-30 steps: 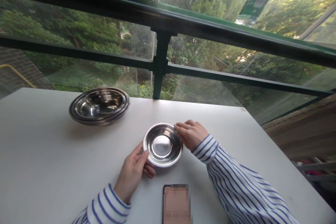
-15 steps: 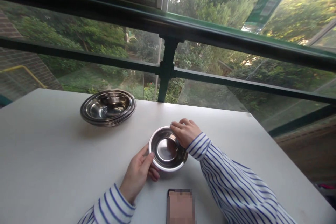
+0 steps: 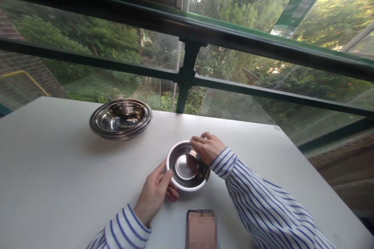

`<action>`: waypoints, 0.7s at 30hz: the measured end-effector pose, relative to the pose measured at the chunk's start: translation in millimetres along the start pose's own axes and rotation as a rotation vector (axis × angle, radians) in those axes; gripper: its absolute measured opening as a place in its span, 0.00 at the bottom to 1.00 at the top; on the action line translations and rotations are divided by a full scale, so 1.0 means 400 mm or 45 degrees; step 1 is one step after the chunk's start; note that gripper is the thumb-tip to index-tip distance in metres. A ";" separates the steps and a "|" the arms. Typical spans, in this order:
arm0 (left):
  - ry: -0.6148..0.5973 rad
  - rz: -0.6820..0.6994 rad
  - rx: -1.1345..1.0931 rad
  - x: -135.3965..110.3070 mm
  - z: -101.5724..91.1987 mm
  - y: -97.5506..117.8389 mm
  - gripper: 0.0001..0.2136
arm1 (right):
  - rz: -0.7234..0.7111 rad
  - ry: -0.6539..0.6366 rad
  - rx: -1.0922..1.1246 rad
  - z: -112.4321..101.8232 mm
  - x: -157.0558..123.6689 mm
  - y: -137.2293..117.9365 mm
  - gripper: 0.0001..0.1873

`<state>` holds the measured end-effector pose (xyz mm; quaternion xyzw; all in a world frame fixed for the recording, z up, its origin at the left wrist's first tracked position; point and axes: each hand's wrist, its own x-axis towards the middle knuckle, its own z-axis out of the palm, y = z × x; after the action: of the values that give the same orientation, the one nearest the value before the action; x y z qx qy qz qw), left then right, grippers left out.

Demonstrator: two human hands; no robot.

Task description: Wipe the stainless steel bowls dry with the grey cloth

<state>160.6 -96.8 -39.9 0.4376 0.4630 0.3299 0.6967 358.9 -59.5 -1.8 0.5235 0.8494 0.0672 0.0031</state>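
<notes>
A small shiny steel bowl [image 3: 187,166] is held between both hands above the white table [image 3: 58,179], tilted a little towards me. My left hand [image 3: 154,194] grips its near left rim, thumb on top and fingers curled underneath. My right hand [image 3: 207,147] pinches the far right rim with fingers closed over the edge. Both sleeves are white with blue stripes.
A stack of larger steel bowls [image 3: 120,118] sits at the back left of the table. A phone [image 3: 201,228] lies at the near edge just below the small bowl. Behind the table runs a dark green railing [image 3: 187,74] with glass panes.
The bowl has lifted and tipped slightly in both hands, which kept their grip. The view shifted a little to the left, so things sit further right in frame.
</notes>
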 end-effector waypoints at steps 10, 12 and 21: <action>0.033 0.019 0.001 -0.002 0.004 -0.002 0.34 | -0.101 0.029 0.051 -0.004 -0.034 0.026 0.17; 0.038 0.016 -0.003 -0.001 0.004 -0.003 0.34 | -0.081 0.057 0.089 -0.014 -0.067 0.040 0.19; 0.005 -0.010 -0.023 0.000 0.010 -0.012 0.32 | 0.216 0.005 0.191 -0.053 -0.048 0.009 0.10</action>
<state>164.5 -99.8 -43.4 0.4287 0.4630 0.3320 0.7012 369.3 -77.3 18.4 0.5923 0.8045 0.0045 -0.0436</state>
